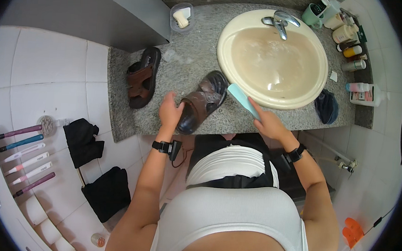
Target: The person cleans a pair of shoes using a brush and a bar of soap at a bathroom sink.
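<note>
My left hand (169, 111) grips the heel end of a wet brown strap sandal (201, 101) with a dark sole, tilted over the granite counter. Whitish suds show on its straps. In my right hand (272, 124) is a pale turquoise brush (243, 100), held by its handle. The brush head lies beside the sandal's toe, close to the basin rim; its bristles are hidden, and I cannot tell whether it touches the sandal. Further left, the matching sandal (142, 80) rests on the counter near its left edge.
A cream basin (223, 62) of cloudy water sits under a chrome faucet (280, 23). Bar soap (181, 19) is in a clear dish at the back. Bottles (345, 34) and a green mug (311, 15) line the right side, near a dark bunched cloth (326, 107).
</note>
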Motion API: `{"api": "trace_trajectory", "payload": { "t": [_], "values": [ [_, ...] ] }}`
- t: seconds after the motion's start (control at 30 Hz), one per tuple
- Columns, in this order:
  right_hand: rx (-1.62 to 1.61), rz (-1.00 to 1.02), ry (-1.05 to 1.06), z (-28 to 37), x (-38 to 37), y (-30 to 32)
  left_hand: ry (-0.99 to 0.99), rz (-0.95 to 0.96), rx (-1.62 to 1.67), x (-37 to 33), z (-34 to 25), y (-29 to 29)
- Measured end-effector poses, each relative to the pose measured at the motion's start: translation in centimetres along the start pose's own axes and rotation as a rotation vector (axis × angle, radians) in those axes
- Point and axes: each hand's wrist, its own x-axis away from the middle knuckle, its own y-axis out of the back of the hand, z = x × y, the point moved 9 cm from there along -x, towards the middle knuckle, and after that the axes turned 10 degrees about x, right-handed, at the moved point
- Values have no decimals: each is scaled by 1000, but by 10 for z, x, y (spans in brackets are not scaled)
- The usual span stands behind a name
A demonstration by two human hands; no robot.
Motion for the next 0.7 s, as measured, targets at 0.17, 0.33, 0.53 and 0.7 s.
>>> {"api": "trace_trajectory", "payload": {
  "t": [0.17,0.33,0.53,0.7],
  "values": [
    [-37,-84,146,18,-17,2,354,147,424,23,50,-21],
    [-23,76,128,49,-50,4,810,289,1248,45,33,-61],
    [122,25,144,56,-88,-29,691,465,1467,27,-7,-97],
    [229,-15,206,58,-79,-32,786,428,1442,25,26,-126]
  ]
}}
